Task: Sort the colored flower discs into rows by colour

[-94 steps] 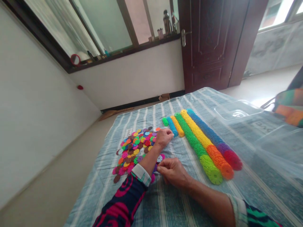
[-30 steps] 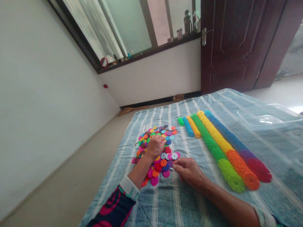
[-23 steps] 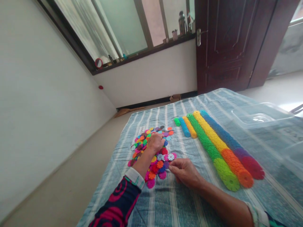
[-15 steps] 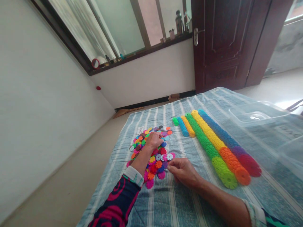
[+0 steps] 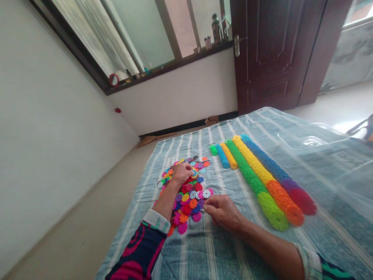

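Observation:
A loose pile of flower-edged discs [image 5: 185,198] in many colours lies on the striped cloth [image 5: 198,254]. Over the pile's upper part is my left hand [image 5: 182,173], its fingers pinched together at some discs; what they grip is too small to tell. My right hand [image 5: 219,208] is closed in a pinch at the pile's right edge, beside a purple disc [image 5: 201,203]; anything between its fingertips is hidden. To the right lie long rows of overlapping discs: green [image 5: 246,171], yellow [image 5: 253,161] and blue [image 5: 262,158]. Their near ends are lime, orange and red.
Shorter blue [image 5: 222,156] and yellow [image 5: 229,155] rows and a small green stack [image 5: 213,150] lie farther back. A clear plastic container [image 5: 313,148] stands at the right. Behind the cloth-covered surface are a wall and a dark red door [image 5: 274,50].
My left hand has shifted slightly left over the pile. My right hand keeps its pinch at the pile's edge. The whole view has moved a little.

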The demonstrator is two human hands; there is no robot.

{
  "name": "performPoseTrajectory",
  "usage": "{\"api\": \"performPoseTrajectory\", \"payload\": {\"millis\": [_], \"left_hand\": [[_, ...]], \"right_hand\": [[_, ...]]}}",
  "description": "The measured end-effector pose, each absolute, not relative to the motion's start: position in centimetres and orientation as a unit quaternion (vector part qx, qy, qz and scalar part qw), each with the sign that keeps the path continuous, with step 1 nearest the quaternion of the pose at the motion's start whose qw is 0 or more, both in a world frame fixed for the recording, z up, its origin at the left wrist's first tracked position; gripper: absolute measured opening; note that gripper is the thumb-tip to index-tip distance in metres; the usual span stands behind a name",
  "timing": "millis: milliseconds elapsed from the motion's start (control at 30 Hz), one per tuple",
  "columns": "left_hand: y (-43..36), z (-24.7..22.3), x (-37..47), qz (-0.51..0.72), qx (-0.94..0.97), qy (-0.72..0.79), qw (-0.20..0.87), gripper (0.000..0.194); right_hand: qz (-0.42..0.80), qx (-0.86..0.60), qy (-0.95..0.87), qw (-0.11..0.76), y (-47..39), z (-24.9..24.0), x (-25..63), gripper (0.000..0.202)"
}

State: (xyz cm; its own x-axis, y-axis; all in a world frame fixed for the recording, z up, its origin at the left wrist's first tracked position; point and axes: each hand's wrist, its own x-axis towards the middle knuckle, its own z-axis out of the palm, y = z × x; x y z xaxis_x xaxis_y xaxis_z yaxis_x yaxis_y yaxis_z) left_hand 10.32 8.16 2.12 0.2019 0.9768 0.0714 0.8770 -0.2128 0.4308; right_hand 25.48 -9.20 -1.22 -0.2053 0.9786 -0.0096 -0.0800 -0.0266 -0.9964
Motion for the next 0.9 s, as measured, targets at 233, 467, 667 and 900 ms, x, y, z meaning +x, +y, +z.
{"api": "performPoseTrajectory", "payload": {"millis": [233,467,667,900], "left_hand": [[8.6,2.7,10.0,0.235,0.745,0.603,0.160,0.012],[7.1,1.5,15.5,0.275,0.773,0.509,0.262,0.012],[6.3,0.2,20.7,0.276,0.803,0.456,0.266,0.009],[6.5,-0.4,22.9,0.273,0.818,0.455,0.223,0.010]], "right_hand": [[0.579,-0.426,-0.518,0.465,-9.2,-1.2,25.5,0.018],[0.571,-0.425,-0.523,0.469,-8.9,-1.4,25.5,0.018],[0.558,-0.426,-0.533,0.472,-8.8,-1.5,25.5,0.016],[0.545,-0.440,-0.540,0.467,-8.7,-1.4,25.5,0.017]]}}
